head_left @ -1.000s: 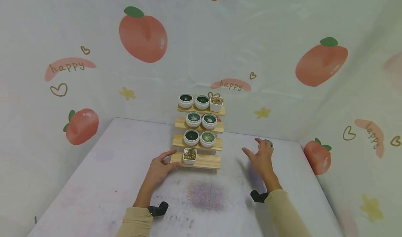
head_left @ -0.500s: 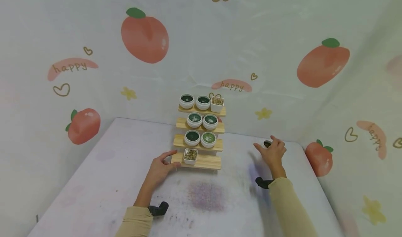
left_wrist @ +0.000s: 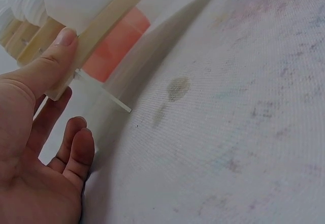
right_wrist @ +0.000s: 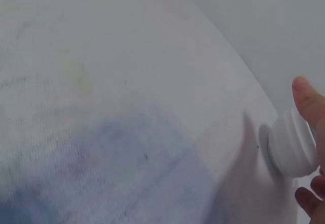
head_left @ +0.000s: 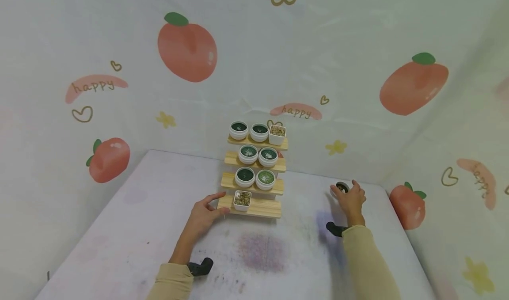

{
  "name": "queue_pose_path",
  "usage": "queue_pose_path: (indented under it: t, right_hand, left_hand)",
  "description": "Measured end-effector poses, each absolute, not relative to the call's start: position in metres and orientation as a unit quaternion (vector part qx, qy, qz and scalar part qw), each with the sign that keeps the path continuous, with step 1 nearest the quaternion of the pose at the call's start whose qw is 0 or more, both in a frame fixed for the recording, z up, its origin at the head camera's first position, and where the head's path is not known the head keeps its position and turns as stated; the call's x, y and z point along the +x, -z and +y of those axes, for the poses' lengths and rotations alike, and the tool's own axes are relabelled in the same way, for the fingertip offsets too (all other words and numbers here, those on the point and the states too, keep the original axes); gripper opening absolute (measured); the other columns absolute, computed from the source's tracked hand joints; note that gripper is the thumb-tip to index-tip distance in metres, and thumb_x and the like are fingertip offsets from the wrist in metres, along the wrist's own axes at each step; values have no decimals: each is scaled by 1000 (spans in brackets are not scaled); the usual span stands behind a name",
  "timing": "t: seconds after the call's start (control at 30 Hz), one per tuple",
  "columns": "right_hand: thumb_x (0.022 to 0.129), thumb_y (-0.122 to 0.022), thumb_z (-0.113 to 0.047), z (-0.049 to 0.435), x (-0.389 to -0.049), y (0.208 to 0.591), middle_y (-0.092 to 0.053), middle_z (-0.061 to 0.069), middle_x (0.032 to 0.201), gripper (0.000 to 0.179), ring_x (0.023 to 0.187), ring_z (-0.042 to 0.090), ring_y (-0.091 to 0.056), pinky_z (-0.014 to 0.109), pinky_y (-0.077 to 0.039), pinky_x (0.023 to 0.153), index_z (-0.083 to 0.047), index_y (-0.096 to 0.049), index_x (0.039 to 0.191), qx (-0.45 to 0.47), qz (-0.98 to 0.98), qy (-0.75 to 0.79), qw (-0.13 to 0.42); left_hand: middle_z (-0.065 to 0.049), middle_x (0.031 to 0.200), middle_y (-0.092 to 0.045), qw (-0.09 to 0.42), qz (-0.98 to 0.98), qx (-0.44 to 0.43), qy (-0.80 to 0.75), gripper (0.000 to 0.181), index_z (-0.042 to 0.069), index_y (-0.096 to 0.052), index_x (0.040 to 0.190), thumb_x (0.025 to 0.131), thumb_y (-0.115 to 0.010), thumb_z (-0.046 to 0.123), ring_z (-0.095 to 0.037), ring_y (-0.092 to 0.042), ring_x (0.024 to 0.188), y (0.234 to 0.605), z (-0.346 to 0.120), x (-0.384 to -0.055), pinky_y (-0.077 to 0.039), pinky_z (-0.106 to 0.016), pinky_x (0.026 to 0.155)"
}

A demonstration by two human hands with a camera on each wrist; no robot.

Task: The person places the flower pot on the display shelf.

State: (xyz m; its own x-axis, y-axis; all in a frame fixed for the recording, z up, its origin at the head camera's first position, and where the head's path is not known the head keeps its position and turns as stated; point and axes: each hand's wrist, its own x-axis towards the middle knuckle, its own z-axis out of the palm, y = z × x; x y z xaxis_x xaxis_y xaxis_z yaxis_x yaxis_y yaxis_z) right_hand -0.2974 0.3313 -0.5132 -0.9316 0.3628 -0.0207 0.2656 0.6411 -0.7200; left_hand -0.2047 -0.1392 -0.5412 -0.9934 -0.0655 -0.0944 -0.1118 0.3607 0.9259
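Note:
A wooden tiered stand (head_left: 262,208) holds white cups, some round with green or dark filling, others square with speckled filling. My left hand (head_left: 203,216) is at the left end of its lowest board. In the left wrist view the thumb (left_wrist: 56,56) lies on the board's edge with fingers behind, pinching it. A square cup (head_left: 242,201) sits on that board. Toward the back right, my right hand (head_left: 351,201) has thumb and fingers around a small round white cup (right_wrist: 292,145), dark inside. The far side of this grip is hidden in the right wrist view.
The stand and the round cup are on a white, stained table cover (head_left: 167,189). A printed fabric backdrop (head_left: 254,52) rises behind the table and along its right side. Each wrist wears a black strap mount (head_left: 200,267).
My right hand has moved right and come down around the round white cup, its thumb and fingers now beside the rim. My left hand has stayed at the stand. The head view has shifted slightly.

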Motion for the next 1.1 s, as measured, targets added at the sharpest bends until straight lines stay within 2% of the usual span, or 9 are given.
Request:
queue_pose_path:
  t: [0.23, 0.4, 0.67, 0.9, 0.97, 1.03, 1.1]
  right_hand:
    - [100, -59, -35, 329, -303, 517, -26, 43, 155, 85, 140, 63, -22, 67, -25, 115, 7, -15, 159, -183, -902, -390, 29]
    - [101, -57, -31, 327, -301, 517, -32, 41, 153, 79, 137, 62, -27, 65, -28, 113, 8, -18, 158, -188, -904, -382, 35]
    - [100, -61, -30, 321, -300, 515, -34, 37, 154, 76, 140, 58, -28, 63, -26, 116, 7, -25, 156, -180, -890, -411, 80]
    - [96, -71, -24, 301, -299, 500, -41, 36, 147, 75, 138, 52, -40, 60, -30, 117, 10, -33, 151, -108, -871, -457, 144]
    - [96, -71, -23, 292, -296, 492, -42, 34, 147, 76, 133, 47, -46, 56, -36, 113, 8, -31, 152, -94, -866, -471, 140]
    - [95, -72, -26, 283, -291, 483, -43, 31, 147, 79, 122, 41, -53, 48, -45, 102, 4, -30, 155, -83, -866, -476, 126]
    - [94, -74, -29, 273, -287, 473, -46, 25, 145, 80, 111, 32, -57, 37, -48, 90, -2, -30, 156, -73, -867, -480, 110]
  left_hand:
    - [3, 60, -49, 18, 820, -46, -571, 64, 31, -66, 136, 77, -89, 42, -11, -39, 52, 541, -139, -205, -35, -24, 50]
    - [3, 60, -50, 19, 816, -44, -576, 63, 31, -66, 136, 77, -89, 40, -11, -40, 52, 541, -138, -206, -36, -24, 50]
    - [4, 57, -48, 24, 817, -41, -575, 65, 30, -65, 137, 78, -88, 44, -10, -38, 50, 539, -137, -204, -36, -24, 49]
    - [4, 58, -48, 21, 819, -47, -571, 65, 31, -65, 137, 77, -88, 44, -11, -39, 51, 540, -139, -203, -36, -25, 50]
    - [4, 58, -47, 22, 820, -46, -570, 65, 31, -65, 137, 77, -88, 44, -11, -38, 51, 541, -139, -203, -36, -24, 50]
    - [4, 58, -47, 23, 820, -47, -570, 65, 31, -65, 137, 77, -88, 44, -11, -38, 51, 542, -139, -203, -35, -24, 50]
    - [4, 58, -48, 23, 820, -48, -570, 65, 31, -65, 137, 77, -88, 43, -11, -38, 51, 542, -139, -203, -36, -25, 50]
